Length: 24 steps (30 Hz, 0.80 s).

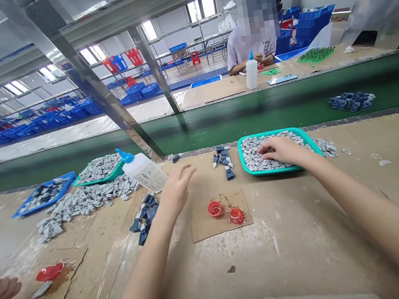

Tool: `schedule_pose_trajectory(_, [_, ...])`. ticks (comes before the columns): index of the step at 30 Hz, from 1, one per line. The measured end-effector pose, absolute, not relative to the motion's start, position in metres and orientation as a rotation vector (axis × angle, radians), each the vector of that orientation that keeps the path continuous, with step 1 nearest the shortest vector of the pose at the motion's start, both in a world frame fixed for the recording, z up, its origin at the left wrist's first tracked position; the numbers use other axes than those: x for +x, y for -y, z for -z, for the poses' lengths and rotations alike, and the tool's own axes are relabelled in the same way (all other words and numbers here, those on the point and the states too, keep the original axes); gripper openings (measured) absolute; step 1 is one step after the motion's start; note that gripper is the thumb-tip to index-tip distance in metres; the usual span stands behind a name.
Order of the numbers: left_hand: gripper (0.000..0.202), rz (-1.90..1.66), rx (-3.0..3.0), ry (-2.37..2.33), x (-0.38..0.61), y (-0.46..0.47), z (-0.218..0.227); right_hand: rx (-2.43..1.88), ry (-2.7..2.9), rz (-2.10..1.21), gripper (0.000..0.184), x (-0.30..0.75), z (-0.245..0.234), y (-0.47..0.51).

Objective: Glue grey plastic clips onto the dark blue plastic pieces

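Note:
My right hand (pixel 279 150) reaches into a turquoise tray (pixel 276 170) heaped with small grey plastic pieces (pixel 254 156). Its fingers bend down onto the pieces, with thumb and fingertips a little apart; no piece is plainly held. My left hand (pixel 179 188) hovers over the table, fingers stretched out to the right and holding nothing. Just left of it stands a white squeeze bottle (pixel 143 171) with a blue nozzle, partly hidden by the hand. Between my arms, two red caps (pixel 215 209) with clear liquid in them rest on a wet cardboard square (pixel 203 228).
Dark blue-and-grey parts lie behind the cardboard (pixel 222 158) and beside my left forearm (pixel 145 216). Leftward are a grey heap (pixel 91 199), a blue tray (pixel 70 178) and a co-worker's hands (pixel 0 291). Past the green belt (pixel 218 124), another person (pixel 253 45) sits near a bottle (pixel 251 73).

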State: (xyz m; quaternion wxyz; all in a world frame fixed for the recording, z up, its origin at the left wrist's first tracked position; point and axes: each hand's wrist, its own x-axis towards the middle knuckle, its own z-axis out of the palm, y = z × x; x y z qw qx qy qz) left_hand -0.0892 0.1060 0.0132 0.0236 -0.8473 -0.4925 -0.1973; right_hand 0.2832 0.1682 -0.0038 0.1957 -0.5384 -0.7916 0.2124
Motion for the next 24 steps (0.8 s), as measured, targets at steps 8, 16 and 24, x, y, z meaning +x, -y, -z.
schedule_pose_trajectory(8, [0.025,0.575,-3.155,1.255,-0.030,-0.205,-0.012,-1.448,2.133,-0.542,0.017,0.283,-0.007,-0.155])
schedule_pose_trajectory(16, [0.021,1.525,-3.057,1.602,-0.037,-0.160,-0.013,-1.300,1.883,-0.979,0.019,0.284,-0.022,-0.091])
schedule_pose_trajectory(24, [0.028,2.984,-2.188,2.152,-0.025,-0.053,-0.030,-1.268,1.346,-1.387,0.026,0.226,-0.002,-0.024])
